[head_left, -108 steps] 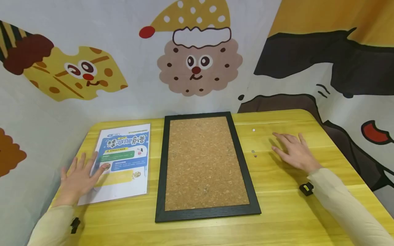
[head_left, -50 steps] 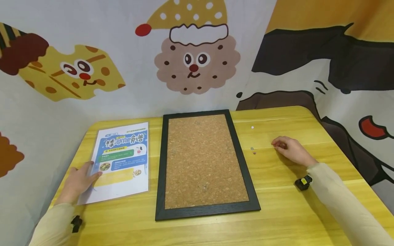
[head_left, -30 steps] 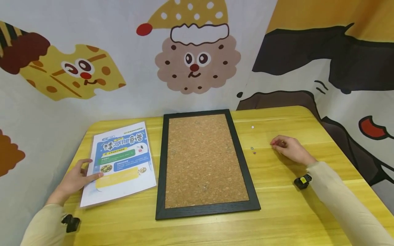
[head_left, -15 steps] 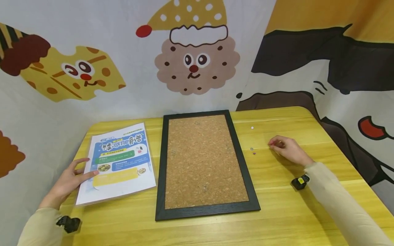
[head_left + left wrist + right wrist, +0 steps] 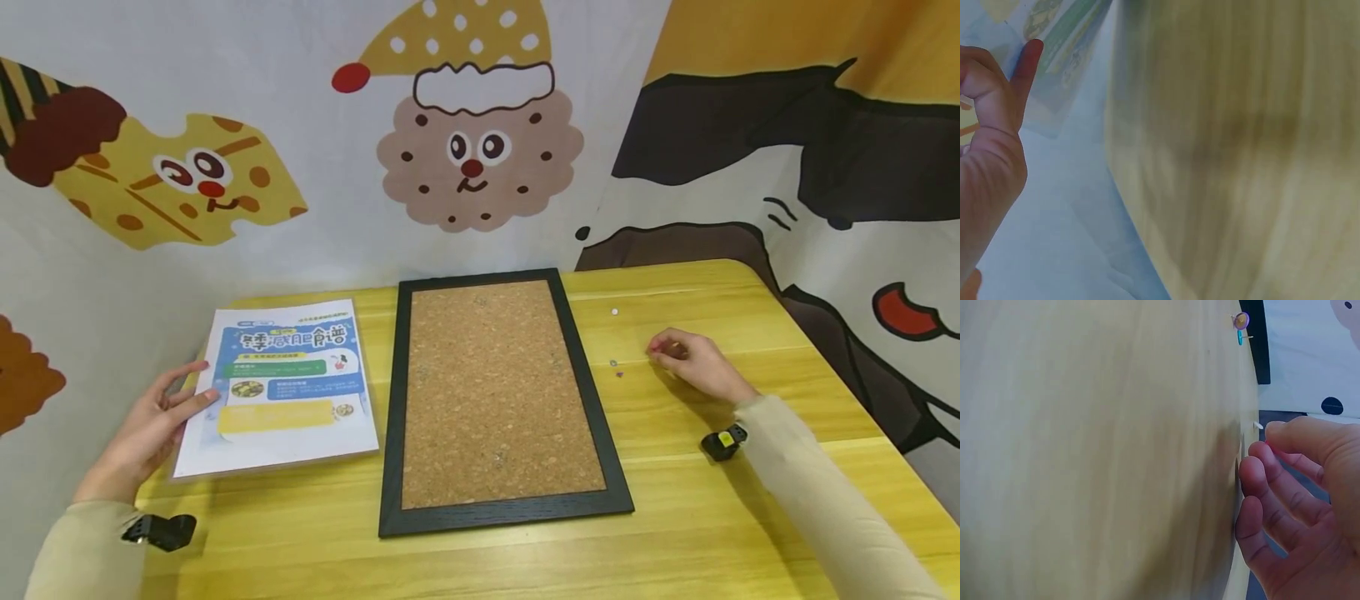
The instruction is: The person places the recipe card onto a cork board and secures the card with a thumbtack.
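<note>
My left hand (image 5: 150, 421) pinches the left edge of a laminated printed sheet (image 5: 285, 450) between thumb and fingers. The sheet is blue and white with Chinese lettering, and that edge is lifted and overhangs the table's left side in the head view. To the right, my right hand (image 5: 701, 362) has its thumb and fingertips together over the table. A speck of red (image 5: 1270, 446) shows between them, apparently a red thumbtack, mostly hidden. Near it lie a white thumbtack (image 5: 615, 312), a blue one (image 5: 1240, 338) and a purple one (image 5: 1242, 320).
A cork board (image 5: 498, 392) with a black frame (image 5: 510, 522) lies flat in the middle of the yellow wooden table (image 5: 315, 533), between the hands. The sheet's right edge comes close to the frame. A cartoon-printed cloth (image 5: 315, 150) stands behind the table.
The left hand has gone from lying spread on the sheet to gripping its edge, lifting it and drawing it left. The right hand's fingers have closed together and shifted slightly left.
</note>
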### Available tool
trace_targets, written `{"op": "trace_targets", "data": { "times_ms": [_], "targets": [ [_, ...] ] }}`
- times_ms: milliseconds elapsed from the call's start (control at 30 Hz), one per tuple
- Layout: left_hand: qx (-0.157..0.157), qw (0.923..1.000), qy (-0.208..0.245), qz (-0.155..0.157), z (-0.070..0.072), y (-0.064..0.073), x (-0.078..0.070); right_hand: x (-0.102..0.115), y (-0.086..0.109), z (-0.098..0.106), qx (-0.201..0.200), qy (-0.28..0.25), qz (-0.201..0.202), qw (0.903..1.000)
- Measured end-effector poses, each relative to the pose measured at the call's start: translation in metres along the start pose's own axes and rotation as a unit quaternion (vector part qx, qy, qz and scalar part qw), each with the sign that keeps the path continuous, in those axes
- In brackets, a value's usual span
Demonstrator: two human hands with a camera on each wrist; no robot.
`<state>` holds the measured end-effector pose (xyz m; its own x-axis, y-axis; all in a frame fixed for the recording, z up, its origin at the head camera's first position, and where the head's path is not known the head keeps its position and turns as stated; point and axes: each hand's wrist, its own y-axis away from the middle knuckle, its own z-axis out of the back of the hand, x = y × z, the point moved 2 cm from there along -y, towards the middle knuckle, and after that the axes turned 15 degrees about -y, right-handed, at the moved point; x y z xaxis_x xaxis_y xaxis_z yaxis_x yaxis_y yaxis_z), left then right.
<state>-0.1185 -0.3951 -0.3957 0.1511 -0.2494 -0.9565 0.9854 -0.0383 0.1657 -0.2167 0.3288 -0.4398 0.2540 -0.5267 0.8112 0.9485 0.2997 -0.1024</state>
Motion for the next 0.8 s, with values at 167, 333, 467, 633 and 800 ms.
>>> {"op": "trace_targets", "data": {
  "times_ms": [167, 333, 467, 633, 800],
  "targets": [
    [0.006, 0.9989, 0.037, -0.027, -0.003, -0.002, -0.012, 0.006, -0.002, -0.003, -0.003, -0.016, 0.001, 0.9999],
    [0.014, 0.9964, 0.072, -0.042, -0.009, -0.004, -0.022, 0.012, -0.005, -0.008, 0.001, -0.033, 0.002, 0.9994],
    [0.013, 0.9948, 0.089, -0.048, -0.013, -0.007, -0.03, 0.016, -0.01, -0.013, 0.004, -0.042, 0.006, 0.9991],
    [0.012, 0.9935, 0.101, -0.05, -0.021, -0.009, -0.042, 0.02, -0.017, -0.018, 0.005, -0.044, 0.017, 0.9989],
    [0.007, 0.9951, 0.086, -0.048, -0.026, -0.009, -0.052, 0.027, -0.024, -0.023, 0.004, -0.046, 0.028, 0.9985]
  ]
}}
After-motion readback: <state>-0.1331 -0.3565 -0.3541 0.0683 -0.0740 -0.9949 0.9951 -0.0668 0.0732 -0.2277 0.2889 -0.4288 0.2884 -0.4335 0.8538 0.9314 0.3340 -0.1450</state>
